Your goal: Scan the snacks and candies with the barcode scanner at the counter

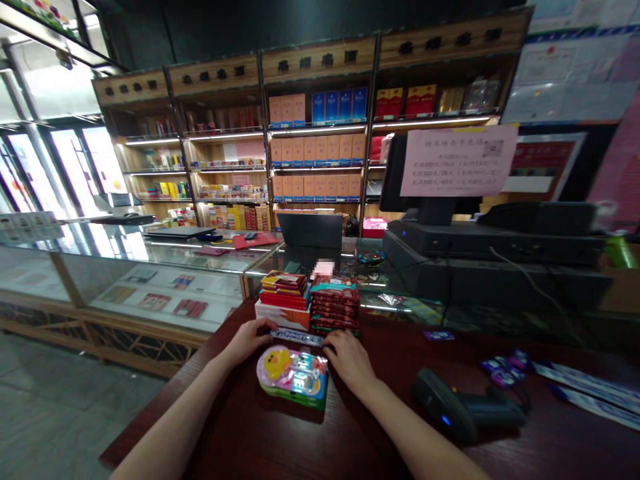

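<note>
A long, narrow blue-and-white packet (297, 337) lies crosswise on the dark wooden counter. My left hand (250, 340) has its fingers closed at the packet's left end, and my right hand (350, 360) closes on the right end. Just in front is a stack of colourful blister packs (294, 377) with a yellow duck picture. Behind the packet, a white-and-orange box (283, 315) carries red and yellow packs (284, 290). Beside it rises a neat pile of dark red wrapped packets (335, 307), close behind my right hand.
A black barcode scanner (465, 407) lies at the right, near small purple packets (505, 368) and long blue-and-white strips (590, 387). Beyond stand a monitor with a pink notice (457, 160) and a glass display counter (170, 290). Stocked shelves (317, 130) line the back.
</note>
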{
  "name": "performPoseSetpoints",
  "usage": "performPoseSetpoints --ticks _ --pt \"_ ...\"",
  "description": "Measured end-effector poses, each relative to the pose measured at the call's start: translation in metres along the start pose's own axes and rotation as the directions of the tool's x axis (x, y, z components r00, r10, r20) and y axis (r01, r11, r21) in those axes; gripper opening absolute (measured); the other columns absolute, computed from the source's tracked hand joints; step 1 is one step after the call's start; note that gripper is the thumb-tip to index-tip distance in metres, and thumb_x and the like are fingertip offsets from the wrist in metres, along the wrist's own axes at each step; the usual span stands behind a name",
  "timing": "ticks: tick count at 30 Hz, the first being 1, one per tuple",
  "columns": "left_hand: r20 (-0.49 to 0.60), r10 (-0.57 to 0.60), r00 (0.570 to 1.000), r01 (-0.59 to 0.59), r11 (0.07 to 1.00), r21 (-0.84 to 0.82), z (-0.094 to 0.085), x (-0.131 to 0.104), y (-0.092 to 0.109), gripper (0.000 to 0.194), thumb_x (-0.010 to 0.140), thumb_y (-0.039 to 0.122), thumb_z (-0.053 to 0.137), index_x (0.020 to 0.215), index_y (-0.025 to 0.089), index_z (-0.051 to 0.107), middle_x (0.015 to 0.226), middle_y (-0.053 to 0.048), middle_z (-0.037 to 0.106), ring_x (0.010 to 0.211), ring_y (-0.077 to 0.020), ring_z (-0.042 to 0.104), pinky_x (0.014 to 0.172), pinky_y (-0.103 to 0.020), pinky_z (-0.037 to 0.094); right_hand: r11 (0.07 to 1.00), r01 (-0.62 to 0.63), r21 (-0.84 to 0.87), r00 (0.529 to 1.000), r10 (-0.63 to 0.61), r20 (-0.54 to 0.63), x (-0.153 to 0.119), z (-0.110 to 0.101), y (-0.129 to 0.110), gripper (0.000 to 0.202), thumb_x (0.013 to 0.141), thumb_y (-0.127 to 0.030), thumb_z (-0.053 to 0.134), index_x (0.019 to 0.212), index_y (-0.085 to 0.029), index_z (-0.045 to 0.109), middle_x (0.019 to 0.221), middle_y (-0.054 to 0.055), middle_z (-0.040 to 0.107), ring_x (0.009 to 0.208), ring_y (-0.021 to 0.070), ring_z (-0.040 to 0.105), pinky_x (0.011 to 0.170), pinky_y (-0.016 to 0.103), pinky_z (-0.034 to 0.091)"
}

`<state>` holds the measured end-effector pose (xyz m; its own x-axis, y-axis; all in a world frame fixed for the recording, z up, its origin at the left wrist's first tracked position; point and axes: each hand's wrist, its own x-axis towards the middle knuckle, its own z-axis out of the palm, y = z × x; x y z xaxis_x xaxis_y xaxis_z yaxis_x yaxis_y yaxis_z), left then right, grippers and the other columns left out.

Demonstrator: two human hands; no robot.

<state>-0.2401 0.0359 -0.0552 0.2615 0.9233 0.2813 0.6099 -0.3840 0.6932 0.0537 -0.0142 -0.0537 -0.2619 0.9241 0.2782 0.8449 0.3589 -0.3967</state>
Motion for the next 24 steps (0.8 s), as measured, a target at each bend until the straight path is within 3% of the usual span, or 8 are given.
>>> performPoseSetpoints --ticks 11,18,24 --pt "-0.170 -0.059 0.984 0.072 0.995 0.075 -0.003 -0.008 -0.010 0.023 0.071 0.028 0.064 0.093 0.023 0.069 0.102 -0.003 0.074 0.101 -0.0232 0.067 0.097 -0.035 0.049 0.989 0.132 0.066 0.984 -0.138 0.109 0.007 0.008 0.002 0.046 0.096 -0.012 0.040 0.129 -0.031 0.065 0.130 0.002 0.068 0.114 0.0231 0.055 0.096 0.036 0.040" --pt "-0.190 -0.077 0.979 0.107 0.983 0.152 -0.004 -0.013 -0.013 0.020 0.074 0.031 0.063 0.091 0.023 0.070 0.098 -0.003 0.075 0.096 -0.0239 0.068 0.091 -0.034 0.049 0.984 0.168 0.054 0.972 -0.175 0.154 0.011 0.007 0.003 0.044 0.095 -0.015 0.044 0.131 -0.031 0.064 0.138 0.003 0.062 0.118 0.0247 0.050 0.097 0.040 0.037" --pt "-0.198 -0.091 0.976 0.132 0.970 0.203 -0.008 -0.014 -0.016 0.021 0.075 0.034 0.063 0.092 0.024 0.070 0.097 -0.002 0.075 0.095 -0.0240 0.068 0.090 -0.034 0.049 0.989 0.146 -0.019 0.976 -0.141 0.168 0.013 0.006 -0.001 0.048 0.093 -0.014 0.044 0.135 -0.033 0.060 0.132 0.008 0.060 0.122 0.0260 0.047 0.098 0.041 0.036"
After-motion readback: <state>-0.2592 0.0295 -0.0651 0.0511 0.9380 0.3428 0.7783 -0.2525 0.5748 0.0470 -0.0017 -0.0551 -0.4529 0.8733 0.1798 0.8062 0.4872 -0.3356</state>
